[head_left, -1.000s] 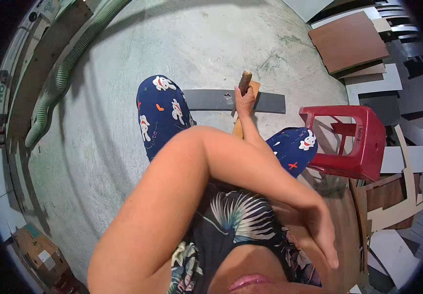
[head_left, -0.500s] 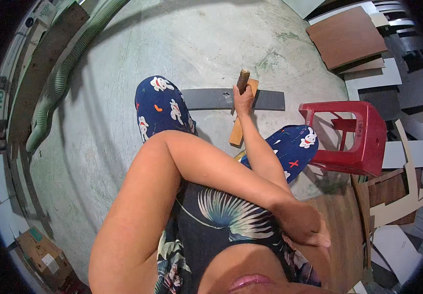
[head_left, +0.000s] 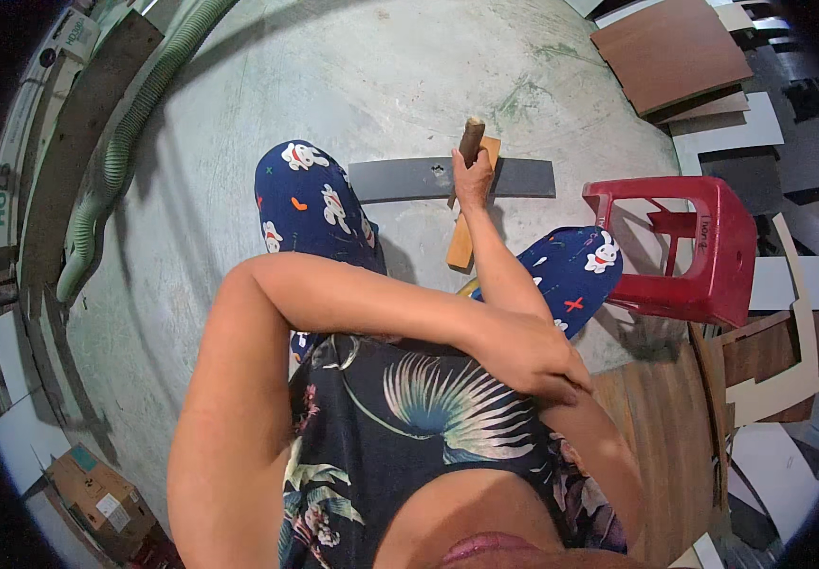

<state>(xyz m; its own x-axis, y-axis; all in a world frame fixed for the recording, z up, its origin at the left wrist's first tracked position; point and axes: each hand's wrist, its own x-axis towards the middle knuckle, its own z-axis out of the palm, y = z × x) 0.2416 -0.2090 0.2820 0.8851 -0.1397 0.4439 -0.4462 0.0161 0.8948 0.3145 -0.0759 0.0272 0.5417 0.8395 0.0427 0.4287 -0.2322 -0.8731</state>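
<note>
My right hand is closed around a thick, round brown wooden stick with a pale cut end, pointing away from me. What lies under my palm is hidden. Beneath that hand an orange-brown wooden strip crosses over a long dark grey board lying on the floor. The board has a small ragged hole left of the hand. My left hand reaches across my body, its fingers curled against my right forearm below the elbow.
A red plastic stool lies on its side to the right. Board offcuts pile up along the right edge. At left run a ribbed green hose and a long plank; a cardboard box stands lower left.
My left hand has slid from near my right elbow up along the forearm, toward the wrist. My right hand still holds the stick in about the same place.
</note>
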